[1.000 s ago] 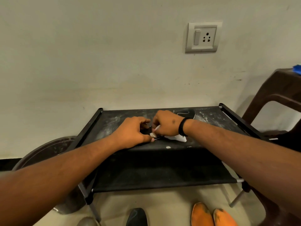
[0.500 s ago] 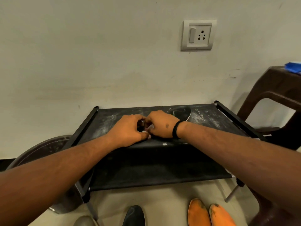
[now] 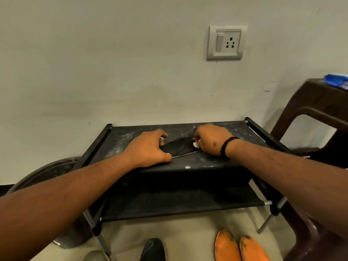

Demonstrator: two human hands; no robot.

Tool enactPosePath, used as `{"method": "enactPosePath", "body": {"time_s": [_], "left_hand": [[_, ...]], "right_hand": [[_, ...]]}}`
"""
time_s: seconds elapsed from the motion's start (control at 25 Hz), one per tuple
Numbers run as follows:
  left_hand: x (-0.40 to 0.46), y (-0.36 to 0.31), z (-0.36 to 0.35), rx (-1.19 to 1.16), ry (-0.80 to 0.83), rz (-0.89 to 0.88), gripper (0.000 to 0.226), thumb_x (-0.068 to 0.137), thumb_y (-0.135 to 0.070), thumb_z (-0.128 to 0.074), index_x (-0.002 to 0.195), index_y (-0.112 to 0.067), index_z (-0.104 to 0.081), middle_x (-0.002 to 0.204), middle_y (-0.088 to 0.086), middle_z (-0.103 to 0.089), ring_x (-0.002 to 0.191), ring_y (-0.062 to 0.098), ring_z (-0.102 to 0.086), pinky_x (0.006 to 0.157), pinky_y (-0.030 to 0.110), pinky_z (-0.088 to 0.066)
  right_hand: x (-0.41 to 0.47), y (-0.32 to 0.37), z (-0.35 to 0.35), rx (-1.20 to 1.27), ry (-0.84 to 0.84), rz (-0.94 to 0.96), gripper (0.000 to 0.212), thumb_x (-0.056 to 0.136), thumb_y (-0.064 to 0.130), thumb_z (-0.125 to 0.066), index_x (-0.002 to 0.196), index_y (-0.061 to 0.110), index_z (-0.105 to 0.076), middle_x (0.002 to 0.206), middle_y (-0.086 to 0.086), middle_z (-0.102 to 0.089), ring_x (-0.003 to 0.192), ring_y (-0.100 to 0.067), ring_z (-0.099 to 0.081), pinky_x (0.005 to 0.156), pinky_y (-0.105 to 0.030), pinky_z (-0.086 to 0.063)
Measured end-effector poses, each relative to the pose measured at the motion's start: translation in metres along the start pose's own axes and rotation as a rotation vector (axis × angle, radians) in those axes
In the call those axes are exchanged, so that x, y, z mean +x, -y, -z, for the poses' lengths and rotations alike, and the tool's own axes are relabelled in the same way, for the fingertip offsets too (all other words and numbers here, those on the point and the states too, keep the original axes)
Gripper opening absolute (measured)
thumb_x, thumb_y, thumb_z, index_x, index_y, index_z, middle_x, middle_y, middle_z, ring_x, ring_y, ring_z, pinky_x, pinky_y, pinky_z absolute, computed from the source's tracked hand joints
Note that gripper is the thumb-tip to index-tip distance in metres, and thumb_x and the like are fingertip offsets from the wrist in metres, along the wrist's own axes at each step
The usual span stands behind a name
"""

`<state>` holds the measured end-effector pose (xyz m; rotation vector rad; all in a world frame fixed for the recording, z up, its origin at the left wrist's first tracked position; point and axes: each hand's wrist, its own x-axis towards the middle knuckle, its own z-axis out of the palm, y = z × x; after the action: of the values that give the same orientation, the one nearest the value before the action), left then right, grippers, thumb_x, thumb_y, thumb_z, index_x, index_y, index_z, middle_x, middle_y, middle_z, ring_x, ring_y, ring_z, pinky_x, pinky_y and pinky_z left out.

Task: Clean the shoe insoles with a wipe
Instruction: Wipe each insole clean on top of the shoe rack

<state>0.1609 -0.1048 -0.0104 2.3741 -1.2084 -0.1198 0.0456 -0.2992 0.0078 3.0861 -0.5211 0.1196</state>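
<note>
A dark, flat shoe insole (image 3: pixel 178 147) lies on the dusty top tier of a black fabric shoe rack (image 3: pixel 243 129), stretched between the two hands. Its near end is pinned by the left hand (image 3: pixel 147 149) — the thumb is pressed at the near edge and the fingers (image 3: pixel 163 134) are curled over the far edge. The far end is covered by the right hand (image 3: pixel 209 141), in whose curled fingers a small crumpled white wipe (image 3: pixel 195 144) is pinched and held against the insole's surface. A black band (image 3: pixel 227 146) is worn on the right wrist. Compared with half a second ago, the hands are seen further apart — then they were touching, knuckle to knuckle, and the insole was almost wholly hidden; now a broad stretch of it is exposed between them.
</note>
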Motion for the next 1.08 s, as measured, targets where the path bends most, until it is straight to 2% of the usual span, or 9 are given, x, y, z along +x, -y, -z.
{"method": "enactPosePath", "body": {"time_s": [0.12, 0.24, 0.32, 0.44, 0.52, 0.68, 0.76, 0.92, 1.08], "left_hand": [[0.006, -0.010, -0.001, 0.001, -0.033, 0.001, 0.078, 0.064, -0.056, -0.070, 0.135, -0.029, -0.051, 0.115, -0.011, -0.062, 0.107, 0.012, -0.061, 0.095, 0.040, -0.053], [0.009, -0.018, -0.012, 0.069, 0.006, -0.026, 0.083, 0.075, -0.061, -0.072, 0.144, -0.026, -0.044, 0.133, -0.004, -0.059, 0.118, 0.019, -0.058, 0.100, 0.043, -0.050], [0.011, -0.018, -0.014, 0.112, 0.011, -0.031, 0.077, 0.077, -0.058, -0.071, 0.142, -0.026, -0.045, 0.132, -0.002, -0.061, 0.115, 0.019, -0.059, 0.099, 0.044, -0.049], [0.011, -0.016, -0.005, 0.093, -0.013, 0.004, 0.076, 0.066, -0.060, -0.066, 0.134, -0.031, -0.050, 0.122, -0.007, -0.063, 0.109, 0.015, -0.060, 0.097, 0.043, -0.050], [0.009, -0.015, -0.006, 0.084, -0.008, 0.001, 0.081, 0.063, -0.065, -0.063, 0.135, -0.031, -0.051, 0.127, -0.008, -0.061, 0.114, 0.015, -0.059, 0.099, 0.044, -0.049], [0.009, -0.015, -0.018, 0.142, 0.020, -0.044, 0.067, 0.078, -0.063, -0.066, 0.135, -0.029, -0.053, 0.131, -0.006, -0.060, 0.117, 0.015, -0.057, 0.102, 0.047, -0.046], [0.010, -0.014, -0.018, 0.172, 0.017, -0.037, 0.063, 0.081, -0.063, -0.064, 0.132, -0.029, -0.056, 0.128, -0.005, -0.060, 0.116, 0.016, -0.056, 0.102, 0.048, -0.045], [0.007, -0.016, -0.017, 0.247, 0.038, -0.044, 0.061, 0.084, -0.064, -0.060, 0.133, -0.029, -0.058, 0.124, -0.003, -0.058, 0.115, 0.019, -0.052, 0.100, 0.047, -0.044], [0.007, -0.015, -0.017, 0.252, 0.042, -0.039, 0.062, 0.084, -0.063, -0.061, 0.135, -0.028, -0.057, 0.124, 0.000, -0.052, 0.116, 0.021, -0.049, 0.099, 0.045, -0.043]], "right_hand": [[-0.002, -0.003, 0.009, 0.175, -0.044, 0.015, 0.017, 0.091, 0.020, -0.057, 0.099, 0.020, -0.072, 0.107, -0.002, -0.068, 0.094, -0.022, -0.064, 0.077, -0.034, -0.052], [0.003, -0.012, 0.019, 0.191, -0.166, -0.044, 0.015, 0.091, 0.025, -0.061, 0.098, 0.018, -0.071, 0.106, -0.002, -0.067, 0.096, -0.022, -0.063, 0.075, -0.032, -0.049], [0.007, -0.025, 0.022, 0.175, -0.187, -0.110, 0.014, 0.090, 0.025, -0.061, 0.096, 0.017, -0.071, 0.105, -0.004, -0.068, 0.094, -0.024, -0.063, 0.075, -0.033, -0.050], [0.006, -0.039, 0.021, 0.188, -0.150, -0.147, 0.011, 0.088, 0.023, -0.063, 0.093, 0.016, -0.071, 0.102, -0.004, -0.069, 0.093, -0.024, -0.064, 0.078, -0.036, -0.054], [0.001, -0.038, 0.019, 0.232, -0.069, -0.091, 0.008, 0.088, 0.021, -0.064, 0.089, 0.017, -0.072, 0.101, -0.002, -0.069, 0.094, -0.021, -0.064, 0.077, -0.033, -0.052], [-0.008, -0.005, 0.008, 0.273, 0.140, 0.074, 0.010, 0.088, 0.017, -0.063, 0.087, 0.016, -0.073, 0.095, 0.001, -0.071, 0.089, -0.015, -0.064, 0.077, -0.027, -0.053], [-0.005, 0.004, 0.002, 0.254, 0.136, 0.098, 0.012, 0.089, 0.017, -0.062, 0.089, 0.014, -0.073, 0.090, 0.001, -0.071, 0.084, -0.014, -0.064, 0.069, -0.021, -0.051], [0.002, -0.001, 0.005, -0.009, 0.026, -0.041, 0.008, 0.091, 0.025, -0.059, 0.088, 0.017, -0.057, 0.095, -0.005, -0.065, 0.082, -0.023, -0.060, 0.077, -0.039, -0.055], [-0.002, 0.024, 0.000, 0.164, 0.105, 0.088, 0.009, 0.089, 0.021, -0.063, 0.088, 0.013, -0.066, 0.090, -0.004, -0.068, 0.085, -0.023, -0.064, 0.080, -0.039, -0.056]]}}
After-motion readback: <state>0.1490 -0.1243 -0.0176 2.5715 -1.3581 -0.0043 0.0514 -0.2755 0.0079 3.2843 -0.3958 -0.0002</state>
